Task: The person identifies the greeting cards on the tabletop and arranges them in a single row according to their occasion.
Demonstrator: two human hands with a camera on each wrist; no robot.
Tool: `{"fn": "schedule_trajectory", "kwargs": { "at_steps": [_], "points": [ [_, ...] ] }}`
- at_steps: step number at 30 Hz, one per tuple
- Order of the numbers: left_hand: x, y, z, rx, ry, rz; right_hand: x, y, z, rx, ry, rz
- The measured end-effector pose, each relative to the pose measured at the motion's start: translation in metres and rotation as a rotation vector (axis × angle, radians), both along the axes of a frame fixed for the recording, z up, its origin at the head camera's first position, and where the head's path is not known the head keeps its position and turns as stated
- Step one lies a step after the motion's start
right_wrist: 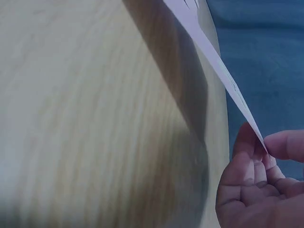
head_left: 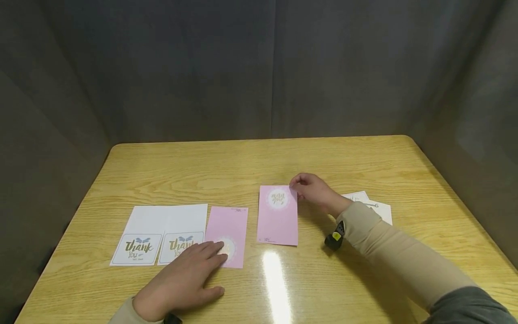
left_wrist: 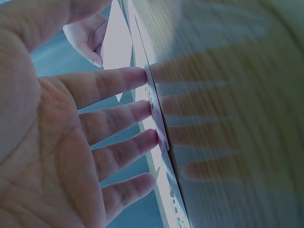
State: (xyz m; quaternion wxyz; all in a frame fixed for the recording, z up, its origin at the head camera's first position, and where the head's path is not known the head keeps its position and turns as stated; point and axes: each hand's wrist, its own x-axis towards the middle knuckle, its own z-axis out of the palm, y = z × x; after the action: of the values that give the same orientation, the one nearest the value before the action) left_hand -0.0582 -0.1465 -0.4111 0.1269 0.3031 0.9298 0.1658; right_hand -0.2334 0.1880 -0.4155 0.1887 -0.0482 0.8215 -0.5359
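Observation:
Between thumb and fingers, my right hand (head_left: pixel 315 191) pinches the far right corner of a pink card (head_left: pixel 278 225), its round white badge at the far end. In the right wrist view that card (right_wrist: pixel 223 78) slants up off the table, casting a shadow. My left hand (head_left: pixel 188 276) lies with fingers extended, fingertips touching a second pink card (head_left: pixel 229 220) that is flat on the table. Its badge is at the near end, partly covered by the fingers. Left of it lie two white "Thank You" cards, the outer one (head_left: pixel 137 249) fully visible and the inner one (head_left: pixel 184 218) partly under my hand.
More white cards (head_left: pixel 380 209) lie overlapped at the right, partly behind my right forearm. The wooden table (head_left: pixel 259 164) has rounded far corners, and a dark curtain (head_left: pixel 259 72) hangs behind it. A black band with a yellow mark (head_left: pixel 335 236) sits on my right wrist.

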Motion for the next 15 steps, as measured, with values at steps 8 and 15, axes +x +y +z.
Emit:
{"fn": "schedule_trajectory", "kwargs": {
  "at_steps": [8, 15],
  "points": [
    [0.0009, 0.0004, -0.0002, -0.005, 0.01, 0.002, 0.0059, -0.0003, -0.0033, 0.087, 0.062, 0.061],
    [0.0019, 0.0005, -0.0007, -0.007, 0.014, 0.008, 0.0091, -0.0001, -0.0064, 0.188, 0.112, 0.148]
  ]
}}
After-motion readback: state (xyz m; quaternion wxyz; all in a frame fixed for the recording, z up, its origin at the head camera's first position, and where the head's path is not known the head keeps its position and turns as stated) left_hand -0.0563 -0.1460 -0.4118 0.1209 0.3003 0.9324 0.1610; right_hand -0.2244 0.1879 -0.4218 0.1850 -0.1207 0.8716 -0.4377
